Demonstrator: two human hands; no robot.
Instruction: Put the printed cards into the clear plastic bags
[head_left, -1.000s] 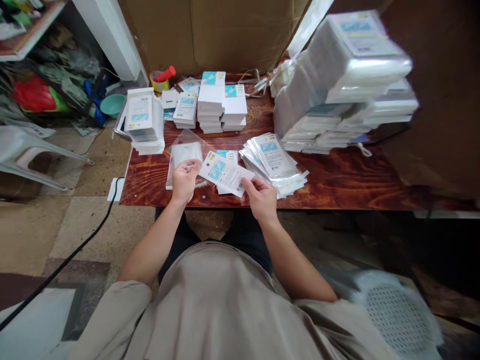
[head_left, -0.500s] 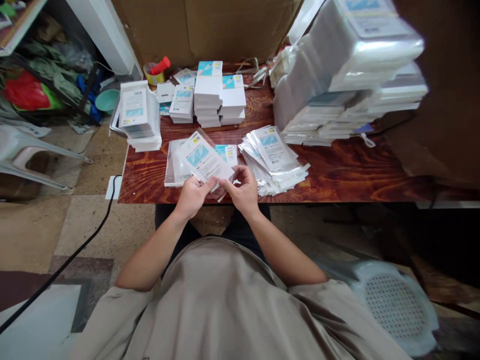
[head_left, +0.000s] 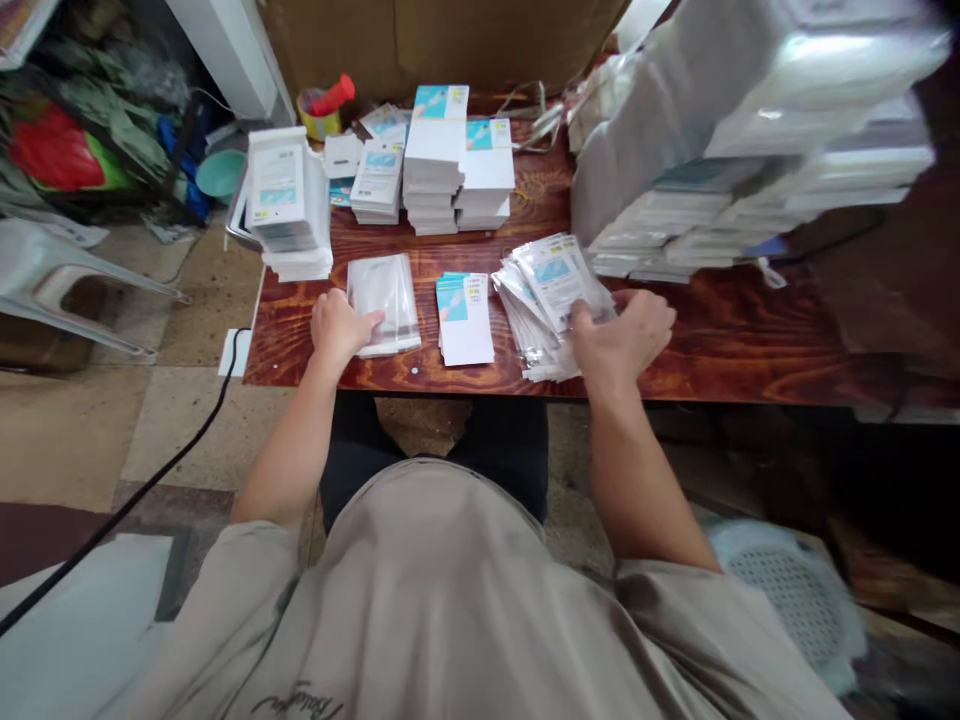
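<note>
My left hand (head_left: 341, 328) lies at the left edge of a small stack of clear plastic bags (head_left: 386, 295), its thumb stretched over their lower left part and apart from the fingers. Over the right side of a fanned pile of bagged cards (head_left: 546, 275) is my right hand (head_left: 622, 345), thumb and fingers spread. Its thumb touches the top bagged card, and the hand covers that bag's lower right corner. Between the two piles sits a short stack of white and blue printed cards (head_left: 466, 325), slightly fanned.
Taller card stacks (head_left: 435, 150) stand along the back, beside a pile of cards (head_left: 289, 205) at the left. A high heap of bagged packs (head_left: 660, 170) rises at the right. Behind are a tape roll (head_left: 319, 118) and a cardboard wall (head_left: 450, 45). The wooden table (head_left: 720, 340) ends near my lap.
Both hands held a bagged card at the middle; now they are apart. My right hand has moved right onto the bagged pile, my left hand left to the clear bags.
</note>
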